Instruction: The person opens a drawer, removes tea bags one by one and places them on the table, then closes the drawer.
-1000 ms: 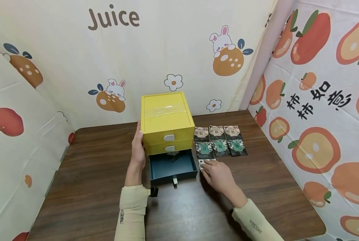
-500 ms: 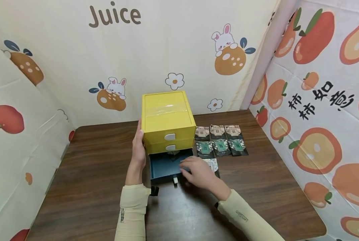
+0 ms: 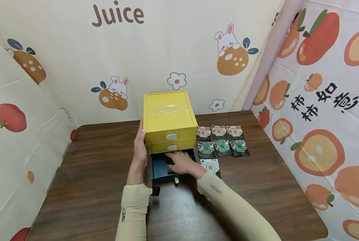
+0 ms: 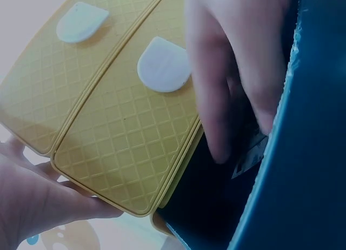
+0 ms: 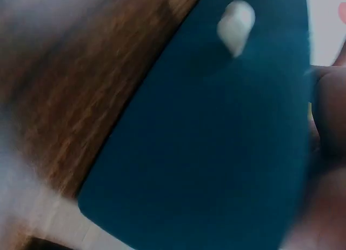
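A yellow two-drawer box (image 3: 170, 115) sits on top of a dark blue drawer (image 3: 159, 167) that is pulled out at the front. My left hand (image 3: 140, 152) lies flat along the box's left side, its fingers pointing back. Inside the blue drawer is my right hand (image 3: 182, 163), fingers stretched down and back under the yellow front. In the left wrist view, those fingers (image 4: 216, 125) are close to a printed packet (image 4: 250, 159) at the drawer's bottom, partly hidden. A pale pull tab (image 5: 236, 24) sticks out from the drawer front.
Right of the box, flat packets lie in rows: several with pink labels (image 3: 219, 132) at the back, several with green labels (image 3: 223, 147), then one white-topped packet (image 3: 210, 166) in front. The brown table (image 3: 86, 187) meets printed curtains behind and at both sides.
My right hand has left the white-topped packet on the table, moved left and reached into the blue drawer. My left hand has stayed at the box's side.
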The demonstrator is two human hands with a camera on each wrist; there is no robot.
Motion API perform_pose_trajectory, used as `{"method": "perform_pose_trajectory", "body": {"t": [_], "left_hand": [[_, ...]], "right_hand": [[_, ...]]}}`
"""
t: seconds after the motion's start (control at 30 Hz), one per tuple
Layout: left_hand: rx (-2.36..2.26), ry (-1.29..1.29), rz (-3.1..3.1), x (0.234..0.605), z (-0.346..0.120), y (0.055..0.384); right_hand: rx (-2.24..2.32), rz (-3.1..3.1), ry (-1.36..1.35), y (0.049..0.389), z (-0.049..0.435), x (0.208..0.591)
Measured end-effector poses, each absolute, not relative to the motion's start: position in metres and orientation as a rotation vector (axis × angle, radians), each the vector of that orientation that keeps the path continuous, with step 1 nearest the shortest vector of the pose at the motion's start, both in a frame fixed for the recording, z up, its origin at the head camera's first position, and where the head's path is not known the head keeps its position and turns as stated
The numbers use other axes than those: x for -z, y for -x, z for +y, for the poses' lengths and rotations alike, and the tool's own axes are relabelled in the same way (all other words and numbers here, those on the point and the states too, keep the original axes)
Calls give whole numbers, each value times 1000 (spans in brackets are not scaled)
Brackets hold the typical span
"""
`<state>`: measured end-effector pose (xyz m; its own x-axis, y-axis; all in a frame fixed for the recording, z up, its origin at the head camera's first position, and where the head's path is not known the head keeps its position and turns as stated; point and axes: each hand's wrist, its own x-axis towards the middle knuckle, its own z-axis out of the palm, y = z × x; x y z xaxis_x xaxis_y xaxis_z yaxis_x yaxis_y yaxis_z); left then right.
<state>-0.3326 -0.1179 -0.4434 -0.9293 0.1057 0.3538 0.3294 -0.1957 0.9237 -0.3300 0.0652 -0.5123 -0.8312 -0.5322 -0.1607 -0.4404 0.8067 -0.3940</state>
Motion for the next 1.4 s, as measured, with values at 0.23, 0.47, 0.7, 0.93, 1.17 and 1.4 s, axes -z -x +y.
{"method": "perform_pose_trajectory", "body": {"t": [0.23,0.47,0.7,0.93,1.17,1.4], "left_hand": [[2251,520,-1907,443,-118,331],[2253,506,-1905,442,-118,331],[2238,494,-1919,442,-117,330],[2233,487,-1923,441,-117,330],[2228,493,-1927,444,-116,332],[2228,476,-1931,442,-116,331]], "right_hand": [[324,2776,620,344,66,533],[176,2862,696,345,66,532],[146,2857,692,342,64,535],[120,2903,729,344,67,534],[148,2883,820,344,77,529],[188,2774,847,342,85,518]]}}
